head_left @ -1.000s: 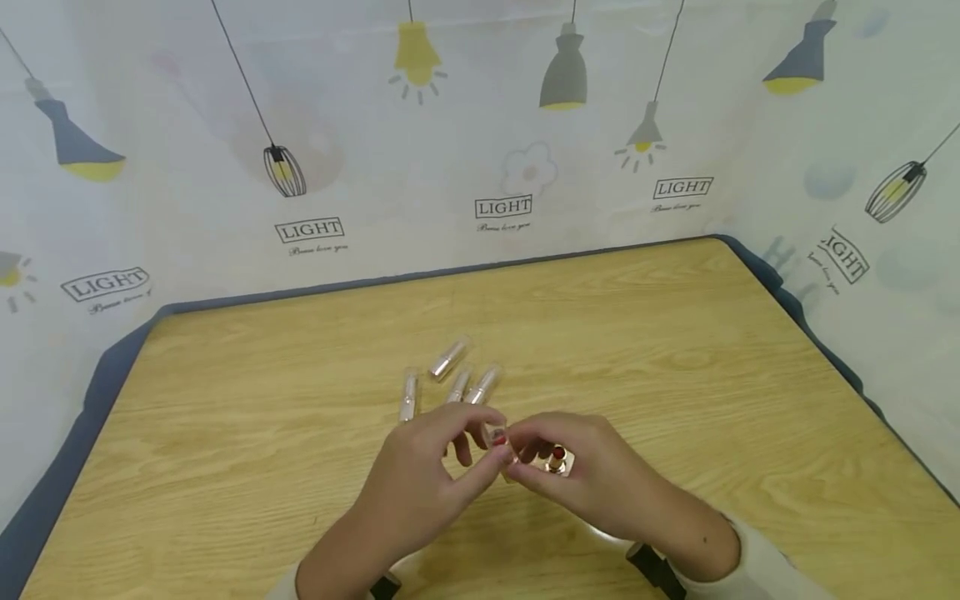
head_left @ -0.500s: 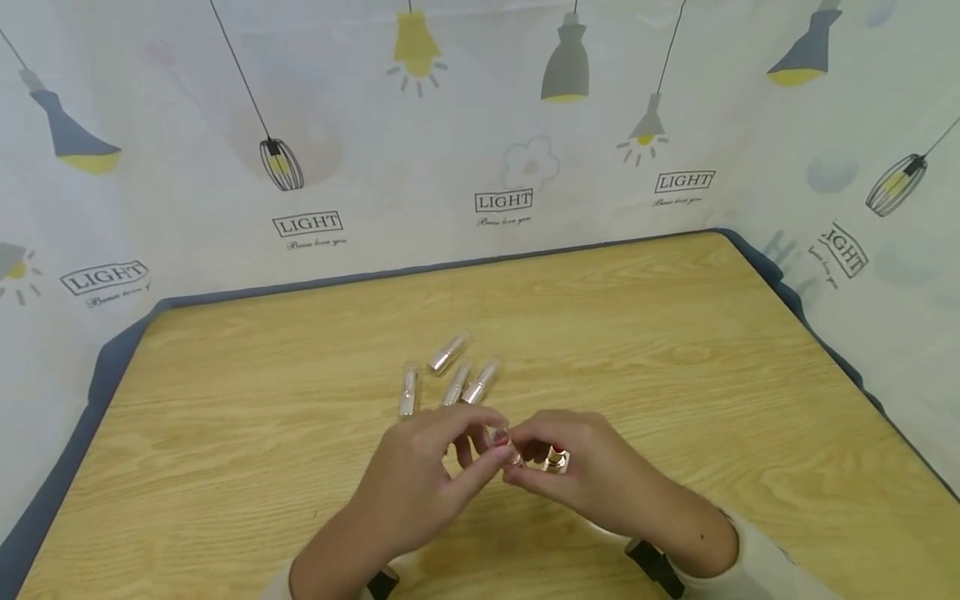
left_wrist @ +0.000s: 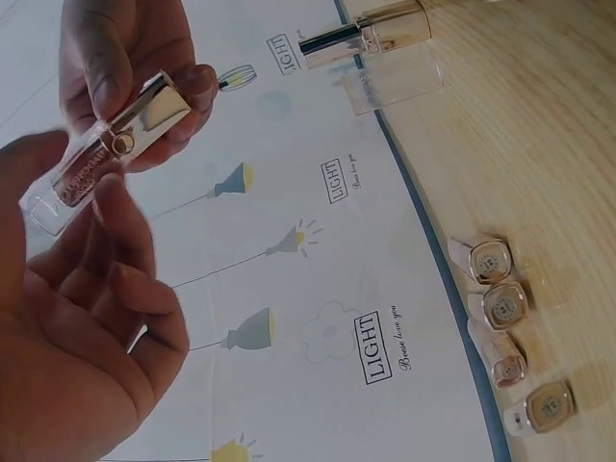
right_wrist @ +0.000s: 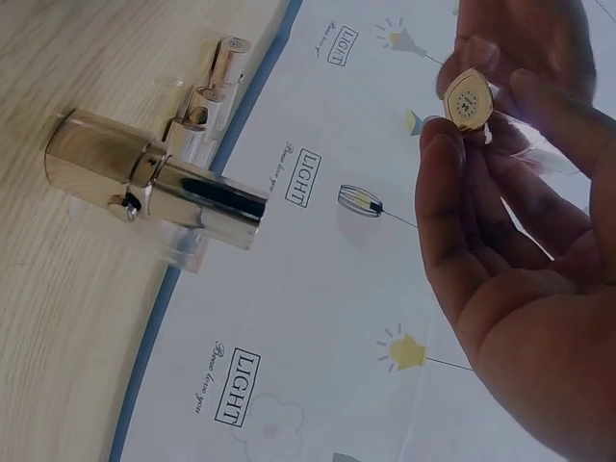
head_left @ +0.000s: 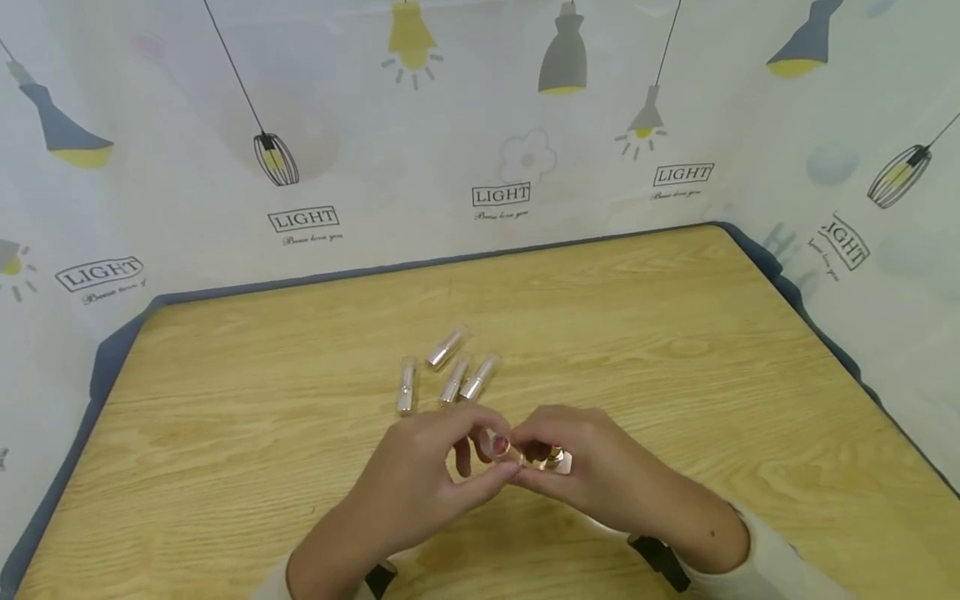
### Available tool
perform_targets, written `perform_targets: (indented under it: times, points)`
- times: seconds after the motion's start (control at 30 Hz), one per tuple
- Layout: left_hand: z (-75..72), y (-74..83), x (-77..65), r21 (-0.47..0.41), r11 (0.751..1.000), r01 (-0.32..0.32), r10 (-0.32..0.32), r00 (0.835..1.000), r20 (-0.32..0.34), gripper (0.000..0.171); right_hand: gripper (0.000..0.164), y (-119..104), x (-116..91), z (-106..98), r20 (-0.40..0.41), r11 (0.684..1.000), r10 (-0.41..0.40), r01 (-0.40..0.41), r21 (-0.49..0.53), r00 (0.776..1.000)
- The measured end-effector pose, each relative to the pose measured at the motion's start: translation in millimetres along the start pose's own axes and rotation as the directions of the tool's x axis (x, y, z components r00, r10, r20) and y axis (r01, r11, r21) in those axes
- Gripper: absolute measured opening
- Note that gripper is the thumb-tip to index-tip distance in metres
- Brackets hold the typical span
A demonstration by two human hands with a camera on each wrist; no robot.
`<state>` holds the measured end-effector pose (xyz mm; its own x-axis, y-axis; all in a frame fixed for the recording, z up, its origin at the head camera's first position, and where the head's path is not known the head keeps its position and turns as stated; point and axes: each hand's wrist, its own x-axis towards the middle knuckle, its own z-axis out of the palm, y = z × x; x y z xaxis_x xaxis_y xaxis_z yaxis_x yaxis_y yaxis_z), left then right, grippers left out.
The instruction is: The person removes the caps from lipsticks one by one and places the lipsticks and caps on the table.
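Lipstick (left_wrist: 159, 117): raised above the worktop (head_left: 637, 333) between both hands, its clear cap (left_wrist: 48, 216) around the red part
Left hand (head_left: 408, 467): thumb and fingers pinching the capped end
Right hand (head_left: 592, 458): fingers gripping the gold base
Handling: probably best done lightly; hold cap and base in one straight line, match their flat sides, and move only along the length so the rim does not scrape the red
Risk: hard squeezing may make the smooth plastic slip, and the uncapped tube (right_wrist: 96, 159) standing near the right hand could be knocked over
Change from half a second ago: gold shows more plainly between the fingertips; the four capped lipsticks (head_left: 453, 383) lie in the same loose group
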<state>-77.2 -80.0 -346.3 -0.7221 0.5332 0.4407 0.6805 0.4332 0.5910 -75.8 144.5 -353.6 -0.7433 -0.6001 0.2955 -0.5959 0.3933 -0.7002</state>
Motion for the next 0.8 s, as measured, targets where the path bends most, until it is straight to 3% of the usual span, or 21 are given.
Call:
perform_targets:
  times: [0.13, 0.4, 0.8]
  points:
    - [1.2, 0.2, -0.6, 0.054, 0.999, 0.0, -0.001, 1.0, 0.02, 0.019, 0.02, -0.4, -1.0, 0.3, 0.005, 1.0, -0.02, 0.02, -0.019, 1.0]
    - [0.9, 1.9, -1.0, 0.129, 0.992, 0.003, -0.007, 1.0, 0.026, 0.02, 0.018, -0.3, -0.1, -0.9, 0.015, 1.0, 0.017, -0.017, -0.021, 1.0]
    - [1.6, 4.8, -0.8, 0.116, 0.993, -0.001, 0.001, 1.0, -0.004, 0.021, 0.016, 0.2, -1.2, -2.9, 0.001, 1.0, -0.023, 0.023, -0.012, 1.0]
